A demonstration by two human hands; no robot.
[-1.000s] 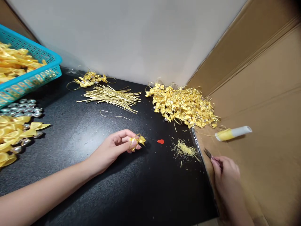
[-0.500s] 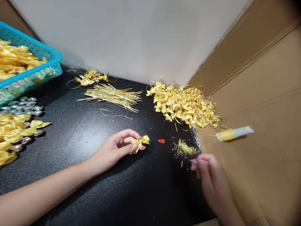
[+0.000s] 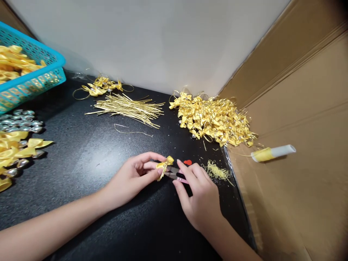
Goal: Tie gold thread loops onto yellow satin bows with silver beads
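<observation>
Black tabletop (image 3: 114, 228), left grip (image 3: 136, 177) pinching yellow bow (image 3: 164, 165), right grip (image 3: 199, 194) holding snips (image 3: 172, 175), now beside bow

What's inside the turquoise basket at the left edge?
Yellow ribbon pieces are heaped inside the turquoise basket. Whatever lies beneath them is covered and cannot be seen, and the picture's left edge cuts off part of the basket.
</observation>
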